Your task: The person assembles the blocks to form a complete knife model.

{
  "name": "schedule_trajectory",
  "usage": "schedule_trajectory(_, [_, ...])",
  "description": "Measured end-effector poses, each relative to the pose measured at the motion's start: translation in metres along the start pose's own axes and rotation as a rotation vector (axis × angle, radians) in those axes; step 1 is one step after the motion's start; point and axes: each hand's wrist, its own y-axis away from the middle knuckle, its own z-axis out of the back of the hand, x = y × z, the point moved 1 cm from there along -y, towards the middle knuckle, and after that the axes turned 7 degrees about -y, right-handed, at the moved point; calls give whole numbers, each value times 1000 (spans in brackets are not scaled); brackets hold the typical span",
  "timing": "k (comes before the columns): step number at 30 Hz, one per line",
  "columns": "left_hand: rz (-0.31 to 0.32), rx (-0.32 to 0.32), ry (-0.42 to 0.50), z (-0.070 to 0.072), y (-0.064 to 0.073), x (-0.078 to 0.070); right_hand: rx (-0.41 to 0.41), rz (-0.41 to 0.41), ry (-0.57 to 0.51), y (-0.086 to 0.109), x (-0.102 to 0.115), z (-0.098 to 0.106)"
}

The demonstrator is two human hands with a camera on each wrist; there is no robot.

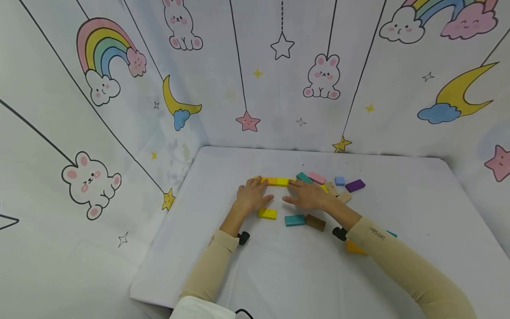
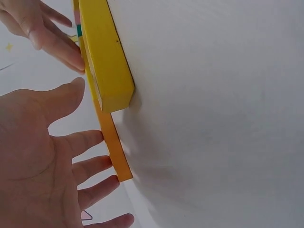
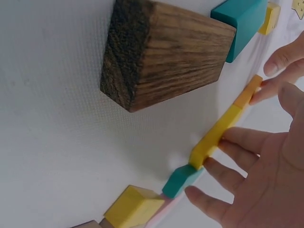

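Note:
In the head view an orange block (image 1: pixel 271 181) and a yellow block (image 1: pixel 282 182) lie end to end in a row toward the back of the table. My left hand (image 1: pixel 251 196) is spread, its fingertips at the orange block (image 2: pixel 117 154) in the left wrist view. From the other side my right hand (image 1: pixel 308 195) reaches in, palm down. The right wrist view has its straight fingertips against the yellow block (image 3: pixel 213 135), close to a teal block (image 3: pixel 180 180) at that block's end. Both thumbs stand apart from the row, and neither hand grips anything.
Nearer the front lie another yellow block (image 1: pixel 267 214), a teal block (image 1: pixel 295 220) and a brown wooden block (image 1: pixel 315 222). Pink (image 1: pixel 317 178), blue (image 1: pixel 340 180) and purple (image 1: pixel 355 185) blocks sit behind the right hand. An orange block (image 1: pixel 356 248) shows partly under the right forearm.

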Motion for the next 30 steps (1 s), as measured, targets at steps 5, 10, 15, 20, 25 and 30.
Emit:
schedule_trajectory(5, [4,10,11,1,-1,-2,-24,13,-25,2,-3,-2])
schedule_trajectory(10, [20,17,30,3,-2,-4,-37,33,-41,4,-5,-4])
schedule_trajectory(15, [25,17,44,4,-2,-5,-41,34,-46,5,-6,-4])
schedule_trajectory(20, [27,0,49,4,-3,-7,-39,42,-41,4,-6,-3])
schedule_trajectory(25, [35,-8,55,6,-1,-9,-34,50,-60,4,-7,-1])
schedule_trajectory(30, [39,-5,62,7,0,-11,-41,65,-115,4,-11,-1])
